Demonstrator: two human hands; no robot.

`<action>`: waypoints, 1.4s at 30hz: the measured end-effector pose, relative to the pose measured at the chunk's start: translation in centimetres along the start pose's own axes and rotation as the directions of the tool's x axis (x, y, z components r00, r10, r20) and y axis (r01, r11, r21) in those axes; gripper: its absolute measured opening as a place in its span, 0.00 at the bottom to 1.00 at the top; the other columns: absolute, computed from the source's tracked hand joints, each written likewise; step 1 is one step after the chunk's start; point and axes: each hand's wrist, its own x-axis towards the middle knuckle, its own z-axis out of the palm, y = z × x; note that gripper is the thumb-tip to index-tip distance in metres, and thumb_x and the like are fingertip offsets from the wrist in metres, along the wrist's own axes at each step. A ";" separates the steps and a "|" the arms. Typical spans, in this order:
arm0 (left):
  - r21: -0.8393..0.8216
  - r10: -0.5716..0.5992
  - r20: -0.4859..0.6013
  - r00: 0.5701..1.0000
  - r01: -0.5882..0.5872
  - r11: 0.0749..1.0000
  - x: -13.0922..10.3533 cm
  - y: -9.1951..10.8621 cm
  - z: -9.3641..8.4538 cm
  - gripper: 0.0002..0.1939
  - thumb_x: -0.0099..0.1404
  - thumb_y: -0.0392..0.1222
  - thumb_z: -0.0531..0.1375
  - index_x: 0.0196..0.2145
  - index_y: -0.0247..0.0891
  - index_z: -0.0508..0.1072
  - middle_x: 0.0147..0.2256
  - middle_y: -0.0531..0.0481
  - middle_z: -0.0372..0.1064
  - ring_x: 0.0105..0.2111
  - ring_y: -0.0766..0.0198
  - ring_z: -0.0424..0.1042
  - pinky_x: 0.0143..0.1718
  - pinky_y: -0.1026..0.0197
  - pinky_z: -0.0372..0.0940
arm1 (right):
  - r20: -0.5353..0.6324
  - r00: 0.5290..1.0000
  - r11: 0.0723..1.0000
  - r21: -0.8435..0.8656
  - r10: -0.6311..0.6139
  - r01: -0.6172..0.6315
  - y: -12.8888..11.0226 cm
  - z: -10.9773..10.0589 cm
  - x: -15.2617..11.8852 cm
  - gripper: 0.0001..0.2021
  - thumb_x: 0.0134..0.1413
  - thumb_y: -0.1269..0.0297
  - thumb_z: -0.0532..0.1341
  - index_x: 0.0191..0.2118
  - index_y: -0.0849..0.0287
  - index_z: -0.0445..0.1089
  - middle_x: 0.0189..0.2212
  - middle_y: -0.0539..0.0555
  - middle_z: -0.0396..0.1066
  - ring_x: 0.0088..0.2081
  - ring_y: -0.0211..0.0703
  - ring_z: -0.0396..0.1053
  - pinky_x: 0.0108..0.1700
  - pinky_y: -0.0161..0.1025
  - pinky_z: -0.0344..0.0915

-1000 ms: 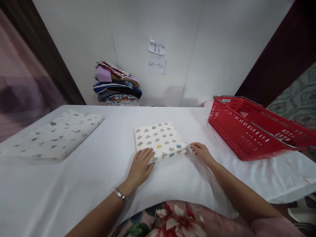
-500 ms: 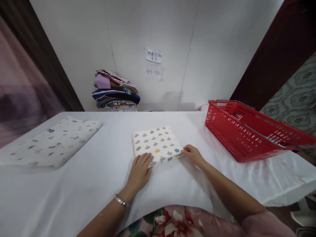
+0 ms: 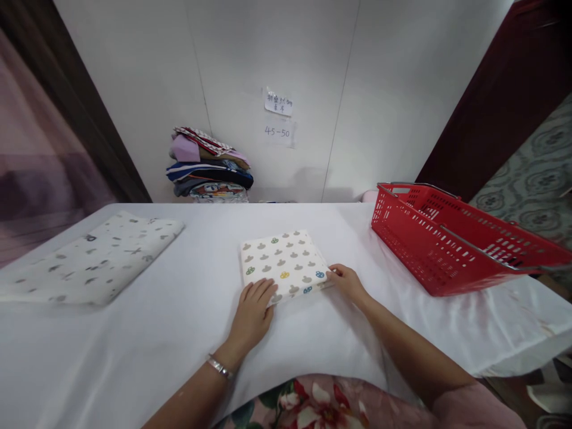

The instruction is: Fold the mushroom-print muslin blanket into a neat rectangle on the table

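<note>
right hand [image 3: 349, 283], earlier apart, now pinches mushroom cloth [image 3: 285, 259] by one corner; left hand [image 3: 252, 311] lies open on it; both sides look steadied

The cloth [image 3: 286, 259] is white, printed with rows of mostly grey mushroom-like shapes, a few in green, yellow and blue. Folded into a compact, layered rectangle, it lies flat and slightly askew near the middle of the white-covered table [image 3: 201, 268].

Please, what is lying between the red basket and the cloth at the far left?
In the head view, a folded mushroom-print cloth lies there, with the left hand and right hand at it.
</note>
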 end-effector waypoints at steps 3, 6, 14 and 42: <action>0.008 -0.001 0.004 1.000 0.001 1.000 0.0 0.0 0.0 0.22 0.61 0.34 0.50 0.53 0.42 0.65 0.56 0.47 0.61 0.57 0.55 0.57 0.59 0.46 0.48 | -0.017 1.000 0.992 -0.128 -0.017 0.015 -0.5 -0.3 0.6 0.14 0.45 0.51 0.58 0.30 0.56 0.73 0.23 0.48 0.64 0.26 0.39 0.62 0.29 0.35 0.57; 0.012 0.001 0.003 1.000 -0.001 1.000 0.0 0.0 -0.1 0.22 0.60 0.34 0.51 0.53 0.41 0.65 0.56 0.46 0.61 0.57 0.55 0.57 0.59 0.46 0.49 | -0.013 0.998 0.976 -0.208 -0.065 0.061 -1.0 -0.3 1.2 0.13 0.43 0.52 0.59 0.29 0.56 0.73 0.31 0.51 0.66 0.31 0.40 0.64 0.36 0.37 0.60; 0.039 0.070 -0.046 0.996 -0.069 0.997 -0.1 -0.4 0.2 0.21 0.60 0.33 0.51 0.52 0.38 0.65 0.55 0.45 0.62 0.56 0.56 0.58 0.58 0.46 0.51 | -0.135 0.985 0.993 -0.067 -0.107 0.098 -1.0 0.7 1.5 0.06 0.38 0.62 0.58 0.21 0.58 0.64 0.26 0.49 0.63 0.31 0.40 0.62 0.35 0.35 0.59; 0.061 0.082 -0.081 0.993 -0.078 0.995 -0.3 -0.1 -0.1 0.23 0.59 0.30 0.51 0.52 0.37 0.64 0.56 0.43 0.60 0.57 0.55 0.56 0.58 0.46 0.52 | -0.110 0.992 0.956 -0.293 -0.056 0.021 0.1 1.0 1.5 0.10 0.45 0.57 0.55 0.22 0.58 0.62 0.24 0.48 0.64 0.27 0.37 0.59 0.28 0.33 0.52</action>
